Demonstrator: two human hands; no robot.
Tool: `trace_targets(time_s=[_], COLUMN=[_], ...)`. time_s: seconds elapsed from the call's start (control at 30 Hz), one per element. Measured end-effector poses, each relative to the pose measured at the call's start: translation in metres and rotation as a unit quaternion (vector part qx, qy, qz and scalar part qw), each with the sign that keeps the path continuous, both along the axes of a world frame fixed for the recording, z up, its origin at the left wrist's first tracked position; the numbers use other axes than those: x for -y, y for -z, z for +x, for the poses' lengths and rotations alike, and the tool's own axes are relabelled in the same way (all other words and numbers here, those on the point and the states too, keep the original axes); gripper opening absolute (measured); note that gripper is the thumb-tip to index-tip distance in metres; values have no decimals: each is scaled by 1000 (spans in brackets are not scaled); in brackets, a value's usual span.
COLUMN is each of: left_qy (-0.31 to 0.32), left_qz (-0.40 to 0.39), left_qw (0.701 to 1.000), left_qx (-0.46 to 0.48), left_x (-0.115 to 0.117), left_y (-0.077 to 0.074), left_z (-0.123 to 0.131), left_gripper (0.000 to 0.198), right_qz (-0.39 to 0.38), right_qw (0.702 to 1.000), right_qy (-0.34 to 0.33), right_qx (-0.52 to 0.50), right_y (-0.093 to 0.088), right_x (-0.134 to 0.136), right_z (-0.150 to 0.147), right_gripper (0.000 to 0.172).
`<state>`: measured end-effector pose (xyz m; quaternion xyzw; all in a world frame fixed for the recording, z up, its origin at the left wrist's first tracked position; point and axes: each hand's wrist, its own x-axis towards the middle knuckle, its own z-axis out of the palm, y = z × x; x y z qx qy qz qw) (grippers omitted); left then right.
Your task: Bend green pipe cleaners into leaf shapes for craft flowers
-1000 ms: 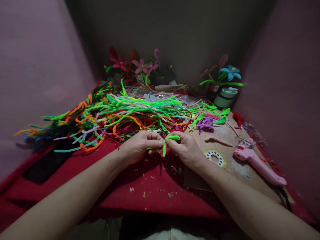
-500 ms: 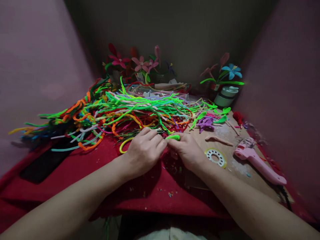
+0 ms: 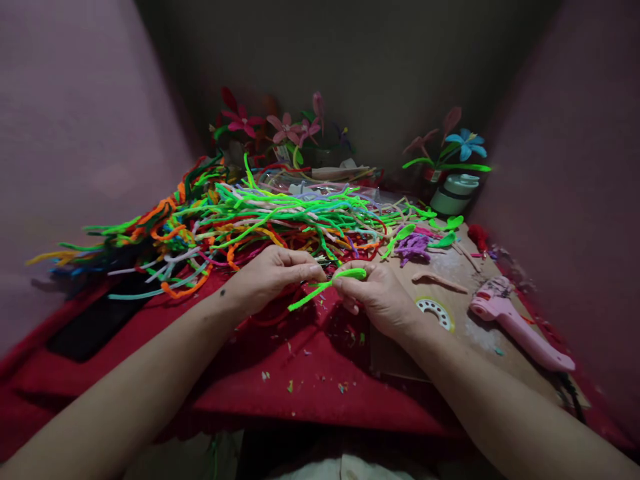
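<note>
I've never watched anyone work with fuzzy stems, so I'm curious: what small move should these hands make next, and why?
Probably the left hand should pinch the loose end of the green stem: the right hand grips the stem near its folded end, steadying it, while the loose end's tip sticks out untouched. I can't tell whether the left hand holds anything.

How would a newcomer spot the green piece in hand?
Above the red cloth, find the right hand. It pinches a bright green fuzzy piece, rounded at one end, strand trailing leftward. Unlike the green stems piled behind, it is held up.
</note>
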<state>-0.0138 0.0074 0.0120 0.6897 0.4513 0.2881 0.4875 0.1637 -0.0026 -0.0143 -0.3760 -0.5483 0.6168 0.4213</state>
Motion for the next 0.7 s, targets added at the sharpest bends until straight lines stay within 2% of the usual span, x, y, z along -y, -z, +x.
trace_targets(time_s=[0.1, 0.17, 0.23, 0.33, 0.37, 0.43, 0.5, 0.57, 0.6, 0.63, 0.7], left_qy=[30, 55, 84, 119, 111, 55, -11, -28, -28, -26, -9], left_qz=[-145, -173, -161, -104, -59, 97, 285, 375, 380, 354, 208], left_qw=[987, 982, 983, 987, 990, 983, 933, 891, 889, 906, 968], left_qx=[55, 56, 34, -35, -69, -148, -221, -256, -252, -232, -143], left_x=[-1, -1, -1, -1, 1, 6, 12, 16, 17, 17, 13], left_y=[1, 1, 0, 0, 2, 9, 18, 25, 26, 27, 24], left_z=[-3, -3, -3, -1, 1, 7, 15, 20, 22, 22, 20], left_gripper=[25, 25, 23, 25, 27, 28, 26, 27, 27, 27, 29], right_qz=[2, 11, 27, 39, 40, 41, 36, 14, -1, -13, -16], right_qw=[1000, 999, 998, 995, 994, 991, 991, 994, 995, 996, 996], right_qy=[-18, -19, -11, 12, 27, 67, 95, 97, 92, 87, 85], right_qx=[10, 30, 61, 93, 100, 104, 89, 53, 34, 22, 25], right_y=[-1, -2, -2, 0, 2, 5, 9, 11, 11, 10, 8], right_x=[0, 1, 2, 4, 4, 2, 0, -1, -2, -2, -2], right_z=[1, 1, 0, -3, -3, -5, -5, -5, -5, -4, -3], right_gripper=[10, 10, 9, 6, 6, 8, 14, 20, 21, 22, 20])
